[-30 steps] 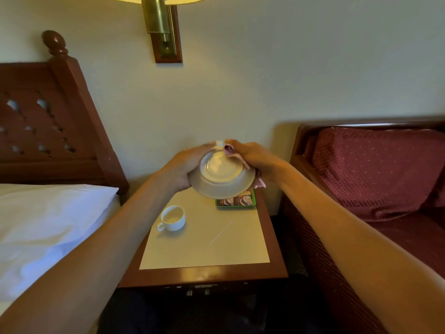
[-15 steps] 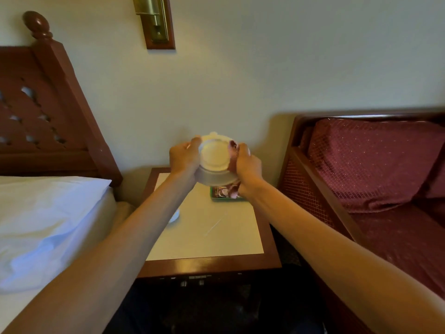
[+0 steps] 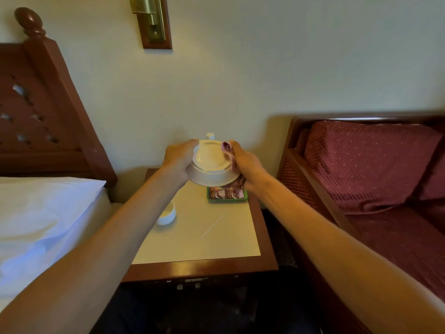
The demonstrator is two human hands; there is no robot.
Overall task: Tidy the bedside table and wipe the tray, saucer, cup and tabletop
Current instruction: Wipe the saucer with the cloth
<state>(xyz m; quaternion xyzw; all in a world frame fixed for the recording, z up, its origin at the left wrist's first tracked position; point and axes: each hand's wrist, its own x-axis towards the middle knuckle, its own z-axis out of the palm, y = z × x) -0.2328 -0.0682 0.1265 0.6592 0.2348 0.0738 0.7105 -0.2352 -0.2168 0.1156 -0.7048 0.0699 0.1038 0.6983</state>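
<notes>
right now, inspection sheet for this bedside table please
surface: bedside table, cream top in a wooden frame.
job's things: saucer held above the table, underside toward the camera; cup on the tabletop at left, partly hidden by the left forearm; green tray at the back right corner.
clutter: sachets in the tray; thin white stick lying loose on the top.
hands: left hand grips the saucer's left edge; right hand holds a pink cloth against its right edge.
cables: nothing seen.
surroundings: white pillow and wooden headboard to the left, wall lamp bracket above, red cushioned seat to the right.
</notes>
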